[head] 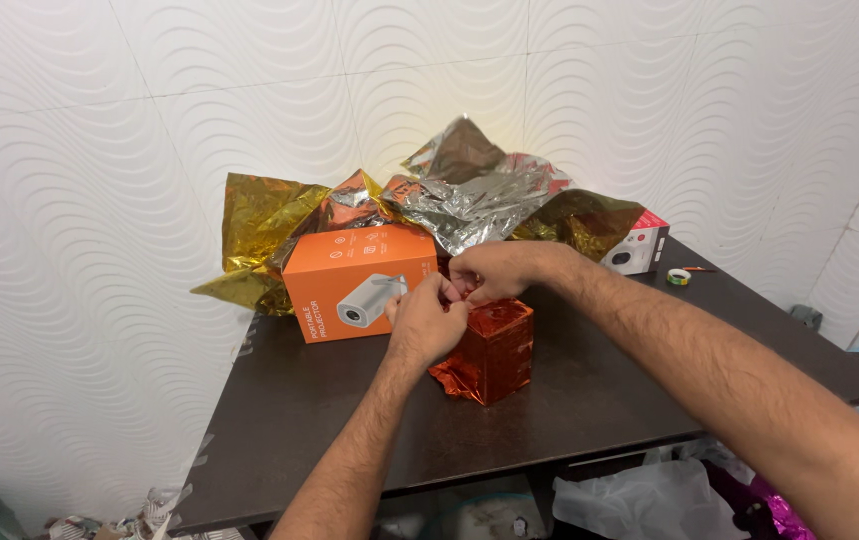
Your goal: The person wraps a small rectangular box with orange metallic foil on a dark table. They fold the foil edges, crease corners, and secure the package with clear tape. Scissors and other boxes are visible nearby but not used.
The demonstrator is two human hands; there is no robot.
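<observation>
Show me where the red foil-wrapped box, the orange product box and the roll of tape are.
red foil-wrapped box (498,362): head view, on its front right face.
orange product box (350,262): head view, on its front face, upper part.
roll of tape (679,277): head view, on the ring's edge.

Likely a small home or shop packing corner, white wave-patterned wall tiles (100,150), dark table (600,390) against the wall, crumpled foil wrap (470,190) along its far edge, boxed goods (360,280)

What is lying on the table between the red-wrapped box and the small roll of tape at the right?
Nothing; in the head view, between the red-wrapped box and the tape roll the dark table is bare, crossed above only by the right forearm.
</observation>
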